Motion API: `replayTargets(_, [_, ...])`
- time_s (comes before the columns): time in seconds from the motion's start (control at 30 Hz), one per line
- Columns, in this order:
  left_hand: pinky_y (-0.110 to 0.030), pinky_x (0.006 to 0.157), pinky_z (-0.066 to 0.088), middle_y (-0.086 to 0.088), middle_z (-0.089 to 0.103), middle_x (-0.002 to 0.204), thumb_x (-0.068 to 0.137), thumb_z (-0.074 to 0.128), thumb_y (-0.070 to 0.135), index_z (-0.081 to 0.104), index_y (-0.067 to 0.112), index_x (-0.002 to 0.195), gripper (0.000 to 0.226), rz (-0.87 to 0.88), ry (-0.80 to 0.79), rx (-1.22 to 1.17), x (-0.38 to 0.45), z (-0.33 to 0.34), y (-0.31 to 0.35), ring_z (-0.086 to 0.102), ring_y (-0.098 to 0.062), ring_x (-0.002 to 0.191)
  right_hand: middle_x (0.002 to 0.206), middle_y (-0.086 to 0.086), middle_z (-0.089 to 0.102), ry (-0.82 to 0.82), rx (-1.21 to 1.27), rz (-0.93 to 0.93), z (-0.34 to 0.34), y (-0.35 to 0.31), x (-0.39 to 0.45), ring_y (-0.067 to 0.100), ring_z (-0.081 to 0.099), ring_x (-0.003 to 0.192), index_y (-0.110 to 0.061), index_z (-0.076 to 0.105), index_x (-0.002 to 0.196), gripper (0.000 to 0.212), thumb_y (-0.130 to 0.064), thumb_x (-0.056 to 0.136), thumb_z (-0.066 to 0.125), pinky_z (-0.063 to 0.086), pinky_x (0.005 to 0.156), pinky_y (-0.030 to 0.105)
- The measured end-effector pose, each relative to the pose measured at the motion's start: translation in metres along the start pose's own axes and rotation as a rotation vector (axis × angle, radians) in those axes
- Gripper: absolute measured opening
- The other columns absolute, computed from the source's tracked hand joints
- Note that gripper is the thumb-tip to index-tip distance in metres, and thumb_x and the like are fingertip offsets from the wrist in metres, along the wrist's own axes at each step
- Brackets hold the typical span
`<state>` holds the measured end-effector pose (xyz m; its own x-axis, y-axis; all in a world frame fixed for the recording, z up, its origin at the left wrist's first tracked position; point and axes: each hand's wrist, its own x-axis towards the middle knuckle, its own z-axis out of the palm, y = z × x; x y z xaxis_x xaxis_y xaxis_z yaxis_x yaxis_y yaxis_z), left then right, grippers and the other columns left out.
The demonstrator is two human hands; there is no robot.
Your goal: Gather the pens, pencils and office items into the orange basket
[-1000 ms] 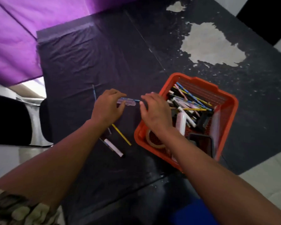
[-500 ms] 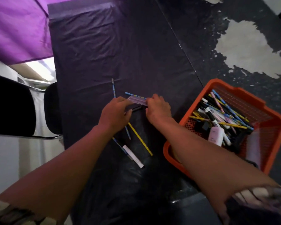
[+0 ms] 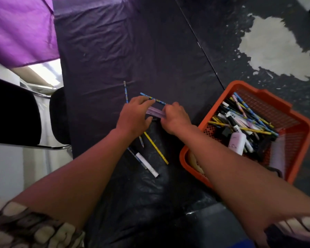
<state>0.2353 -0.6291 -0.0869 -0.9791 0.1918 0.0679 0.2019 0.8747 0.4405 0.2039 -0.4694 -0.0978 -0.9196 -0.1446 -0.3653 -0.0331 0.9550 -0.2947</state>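
While both hands meet over the middle of the table (image 3: 168, 51), they share one pale purple strip (image 3: 155, 111): the left hand (image 3: 132, 117) pinches its left end between thumb and curled fingers, and the right hand (image 3: 175, 117) grips its right end with fingers folded over it. What the strip is cannot be told. One blue pencil (image 3: 153, 98) lies just beyond the knuckles, touching the left fingertips. Both forearms reach in from the near edge, wrists almost straight, backs of the hands up.

Five more loose items lie on the table: a blue pencil (image 3: 126, 91) past the left hand, a short blue one (image 3: 141, 141) and a yellow pencil (image 3: 156, 150) under the left wrist, then a white marker (image 3: 147, 164) with a thin dark pen (image 3: 132, 153) alongside it, towards the near edge.

One orange basket (image 3: 301, 126) sits near the table's right edge, just beside the right forearm, holding a pile of pencils, pens and markers too tangled to count, plus one white bottle (image 3: 237, 143).
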Motion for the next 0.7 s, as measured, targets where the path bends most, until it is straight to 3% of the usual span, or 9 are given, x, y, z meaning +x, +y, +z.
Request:
replayTargets(0.13, [-0.047, 0.094, 0.051, -0.012, 0.068, 0.121, 0.066, 0.068, 0.023, 0.067, 0.01, 0.124, 0.059, 0.108, -0.046, 0.044, 0.006, -0.015, 0.017, 0.064, -0.034, 0.111, 0.123, 0.015, 0.05, 0.083, 0.056, -0.131, -0.027, -0.001, -0.027, 0.037, 0.052, 0.116, -0.013, 0.061, 0.123, 0.036, -0.03, 0.091, 0.058, 0.047, 0.099, 0.043])
replayTargets(0.3, [-0.04, 0.078, 0.054, -0.007, 0.072, 0.104, 0.075, 0.072, 0.023, 0.073, 0.016, 0.114, 0.039, 0.209, -0.099, 0.006, 0.006, -0.029, 0.061, 0.068, -0.031, 0.095, 0.118, 0.011, 0.052, 0.244, 0.06, -0.183, -0.053, 0.032, -0.074, 0.033, 0.052, 0.112, -0.017, 0.063, 0.119, 0.034, -0.03, 0.088, 0.06, 0.047, 0.095, 0.045])
replayTargets(0.43, [-0.04, 0.074, 0.055, -0.006, 0.071, 0.1, 0.078, 0.07, 0.034, 0.074, 0.017, 0.11, 0.036, 0.323, -0.125, -0.014, 0.012, -0.016, 0.115, 0.069, -0.03, 0.092, 0.104, 0.006, 0.059, 0.459, 0.148, -0.099, -0.068, 0.081, -0.116, 0.031, 0.059, 0.101, -0.022, 0.07, 0.106, 0.031, -0.035, 0.078, 0.064, 0.052, 0.084, 0.046])
replayTargets(0.53, [-0.041, 0.076, 0.055, -0.003, 0.071, 0.104, 0.08, 0.068, 0.041, 0.073, 0.021, 0.111, 0.037, 0.358, -0.13, -0.018, 0.013, 0.0, 0.151, 0.068, -0.028, 0.097, 0.103, 0.005, 0.065, 0.647, 0.238, 0.007, -0.073, 0.116, -0.144, 0.029, 0.063, 0.101, -0.019, 0.073, 0.104, 0.037, -0.043, 0.079, 0.059, 0.053, 0.085, 0.044])
replayTargets(0.63, [-0.044, 0.082, 0.054, -0.001, 0.069, 0.111, 0.079, 0.073, 0.033, 0.072, 0.024, 0.114, 0.036, 0.369, -0.17, -0.008, 0.014, 0.017, 0.183, 0.065, -0.027, 0.106, 0.111, 0.005, 0.065, 0.819, 0.29, 0.182, -0.071, 0.159, -0.171, 0.028, 0.06, 0.107, -0.015, 0.071, 0.111, 0.041, -0.041, 0.085, 0.053, 0.049, 0.091, 0.045])
replayTargets(0.7, [-0.044, 0.084, 0.053, -0.001, 0.069, 0.114, 0.08, 0.074, 0.031, 0.071, 0.024, 0.115, 0.036, 0.387, -0.183, -0.006, 0.015, 0.03, 0.204, 0.064, -0.027, 0.109, 0.128, 0.008, 0.059, 0.824, 0.281, 0.343, -0.06, 0.185, -0.185, 0.029, 0.051, 0.122, -0.012, 0.064, 0.124, 0.042, -0.034, 0.09, 0.052, 0.043, 0.1, 0.047])
